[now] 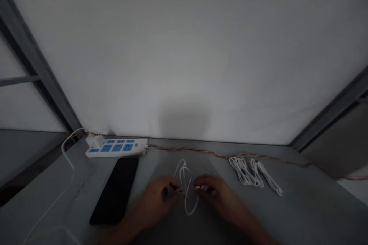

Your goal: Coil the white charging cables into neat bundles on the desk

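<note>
A thin white cable [187, 195] hangs in loose loops between my two hands, low in the middle of the view. My left hand [159, 195] is closed on one side of it, thumb and index finger pinching near a small end piece with a reddish spot. On the other side my right hand [217, 193] pinches a white part of the same cable between thumb and fingers. The exact shape of the ends is too dark and blurred to make out. A black smartphone [116, 191] lies flat just left of my left hand.
A white power strip [140, 147] with blue sockets stands at the back left, a white charger [94, 141] plugged in. Bundled white cables [244, 171] lie at right. A twisted red-yellow wire [186, 149] runs along the back of the grey table [301, 206]. Metal posts flank the white panel.
</note>
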Demonstrator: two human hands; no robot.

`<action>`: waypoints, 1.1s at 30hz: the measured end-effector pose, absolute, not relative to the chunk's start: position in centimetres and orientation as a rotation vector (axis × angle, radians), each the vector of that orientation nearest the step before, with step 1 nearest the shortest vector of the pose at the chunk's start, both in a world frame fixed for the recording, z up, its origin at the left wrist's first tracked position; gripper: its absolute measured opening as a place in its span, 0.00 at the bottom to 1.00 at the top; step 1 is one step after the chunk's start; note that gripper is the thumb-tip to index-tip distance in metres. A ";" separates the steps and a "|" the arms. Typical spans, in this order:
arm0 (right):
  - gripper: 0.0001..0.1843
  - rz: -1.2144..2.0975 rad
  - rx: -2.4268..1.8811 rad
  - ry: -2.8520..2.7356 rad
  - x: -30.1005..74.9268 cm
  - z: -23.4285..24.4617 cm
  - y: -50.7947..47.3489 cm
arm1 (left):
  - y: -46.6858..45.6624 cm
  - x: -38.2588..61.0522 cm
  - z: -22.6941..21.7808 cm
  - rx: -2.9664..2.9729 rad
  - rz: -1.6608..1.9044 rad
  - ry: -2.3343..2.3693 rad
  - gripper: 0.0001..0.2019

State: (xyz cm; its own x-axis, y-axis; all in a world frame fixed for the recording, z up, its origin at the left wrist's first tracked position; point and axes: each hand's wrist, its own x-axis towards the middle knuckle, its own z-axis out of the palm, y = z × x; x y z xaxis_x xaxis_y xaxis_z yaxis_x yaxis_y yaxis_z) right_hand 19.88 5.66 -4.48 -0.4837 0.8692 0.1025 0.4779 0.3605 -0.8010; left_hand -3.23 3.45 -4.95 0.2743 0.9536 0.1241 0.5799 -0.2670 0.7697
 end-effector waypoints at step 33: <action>0.11 0.826 -1.141 -2.049 20.8 -5.4 6.2 | 4.0 -4.3 -6.6 1.905 0.926 1.381 0.06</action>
